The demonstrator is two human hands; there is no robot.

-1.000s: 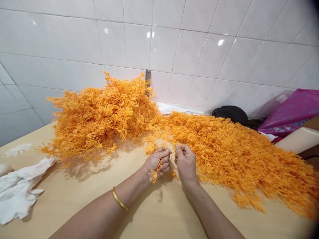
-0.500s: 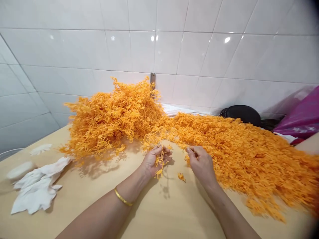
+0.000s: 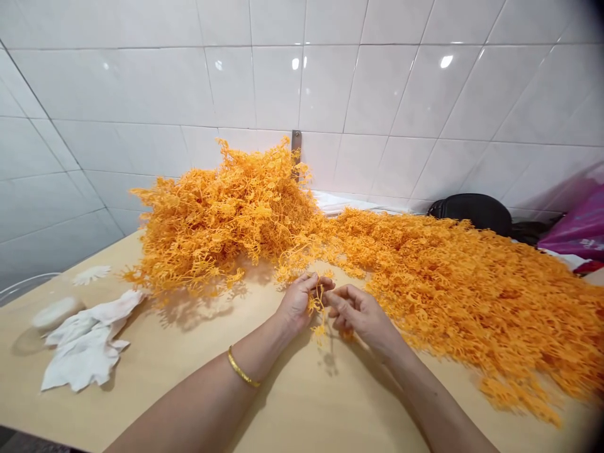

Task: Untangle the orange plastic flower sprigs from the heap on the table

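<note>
Head view: the left grip, thumb and fingertips pressed together, pinches the top of a small orange plastic sprig that dangles between the hands at lower centre. The right grip, fingers loosely curled, reaches in just beside it; whether it also pinches the sprig cannot be told. The thin, branching sprig looks light and stiff but springy, its side arms apt to snag, so its central stem seems the surest hold. Beyond, a tangled orange heap rises against the white tile wall, while a broad orange mass spreads right across the pale wooden surface. A gold bangle circles the left forearm. A crumpled white cloth lies at left; a black bag sits at upper right.
</note>
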